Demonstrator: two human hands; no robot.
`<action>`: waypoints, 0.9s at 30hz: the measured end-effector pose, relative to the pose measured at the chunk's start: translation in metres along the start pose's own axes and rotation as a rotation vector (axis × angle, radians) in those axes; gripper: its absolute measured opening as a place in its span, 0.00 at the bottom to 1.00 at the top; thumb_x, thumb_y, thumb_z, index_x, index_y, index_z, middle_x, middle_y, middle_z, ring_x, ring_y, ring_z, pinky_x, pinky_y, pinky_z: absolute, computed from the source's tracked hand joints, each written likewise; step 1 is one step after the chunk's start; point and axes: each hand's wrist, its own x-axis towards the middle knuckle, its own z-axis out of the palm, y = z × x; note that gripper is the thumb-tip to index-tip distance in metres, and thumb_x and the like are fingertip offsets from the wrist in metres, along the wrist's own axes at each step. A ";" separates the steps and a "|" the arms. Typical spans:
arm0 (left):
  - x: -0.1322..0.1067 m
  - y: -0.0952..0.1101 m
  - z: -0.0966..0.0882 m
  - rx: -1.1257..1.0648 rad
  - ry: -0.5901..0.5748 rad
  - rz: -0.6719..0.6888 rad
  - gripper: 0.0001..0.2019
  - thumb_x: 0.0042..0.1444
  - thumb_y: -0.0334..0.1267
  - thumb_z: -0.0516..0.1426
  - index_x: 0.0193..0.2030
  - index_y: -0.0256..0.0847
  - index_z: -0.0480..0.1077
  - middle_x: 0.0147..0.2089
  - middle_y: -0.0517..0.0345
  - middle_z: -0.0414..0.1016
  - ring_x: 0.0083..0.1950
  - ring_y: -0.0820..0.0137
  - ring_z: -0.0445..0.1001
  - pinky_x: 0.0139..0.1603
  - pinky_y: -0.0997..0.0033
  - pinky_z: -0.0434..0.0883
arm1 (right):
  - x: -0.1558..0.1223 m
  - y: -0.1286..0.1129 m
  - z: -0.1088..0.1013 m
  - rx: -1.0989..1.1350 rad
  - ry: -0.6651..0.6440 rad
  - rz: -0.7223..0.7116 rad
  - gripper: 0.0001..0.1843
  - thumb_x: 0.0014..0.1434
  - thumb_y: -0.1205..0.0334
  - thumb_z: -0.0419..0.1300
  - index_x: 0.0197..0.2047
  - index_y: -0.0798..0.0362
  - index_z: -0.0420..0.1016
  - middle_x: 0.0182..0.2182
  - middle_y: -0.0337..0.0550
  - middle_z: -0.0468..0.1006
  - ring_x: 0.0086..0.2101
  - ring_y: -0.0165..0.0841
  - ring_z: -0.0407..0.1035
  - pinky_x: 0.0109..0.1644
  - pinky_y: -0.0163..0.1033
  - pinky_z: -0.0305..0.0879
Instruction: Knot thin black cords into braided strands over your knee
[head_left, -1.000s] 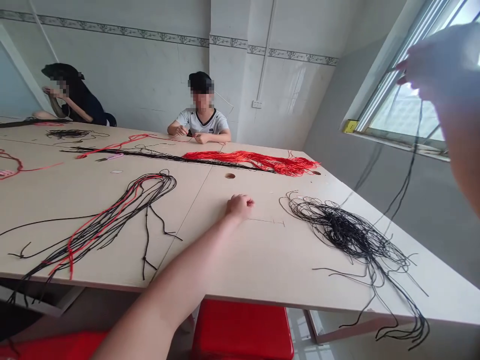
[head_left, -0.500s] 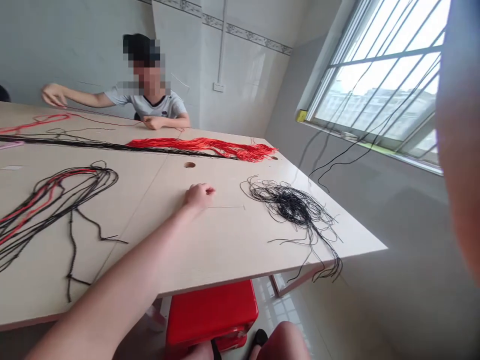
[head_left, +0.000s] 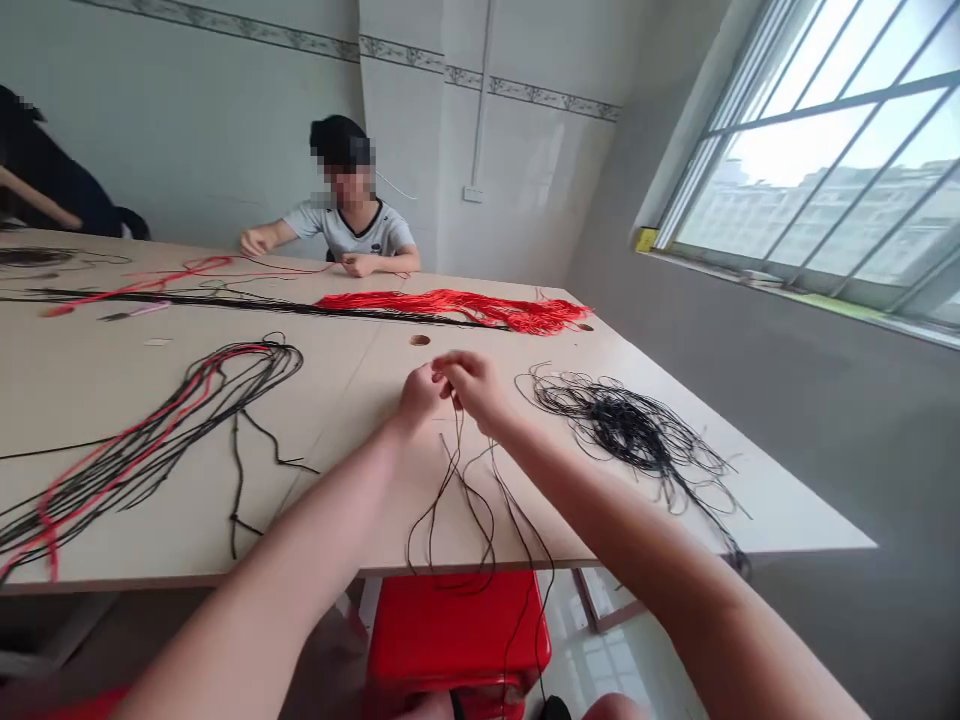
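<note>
Over the middle of the table, my left hand (head_left: 421,393) and my right hand (head_left: 478,392) meet, fingers pinched together. Thin black cords (head_left: 459,470) come out below them, loop over the table edge and hang in front of the red stool. Both hands are closed on these cords; the exact spot they grip is hidden by the fingers. Close to the right of my right hand lies a tangled pile of black cord (head_left: 626,425). Farther left of my left hand lies a looped bundle of black and red cords (head_left: 195,410).
A bundle of red cord (head_left: 465,308) and long black strands lie across the table (head_left: 360,400). A round hole (head_left: 419,340) is just beyond my hands. A red stool (head_left: 457,630) stands below the edge. Across sits a person (head_left: 364,225) handling red cord; another person (head_left: 56,180) is far left.
My right hand has come down from close to the camera at the right and joined my left hand, bringing the hanging black cords over the table. The view has shifted left.
</note>
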 end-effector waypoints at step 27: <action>-0.002 0.002 0.003 -0.267 -0.164 0.006 0.06 0.46 0.30 0.56 0.30 0.38 0.74 0.20 0.66 0.67 0.26 0.76 0.64 0.31 0.75 0.64 | 0.006 0.040 0.006 0.233 -0.025 0.070 0.07 0.41 0.69 0.49 0.21 0.53 0.67 0.11 0.30 0.61 0.15 0.24 0.53 0.20 0.32 0.48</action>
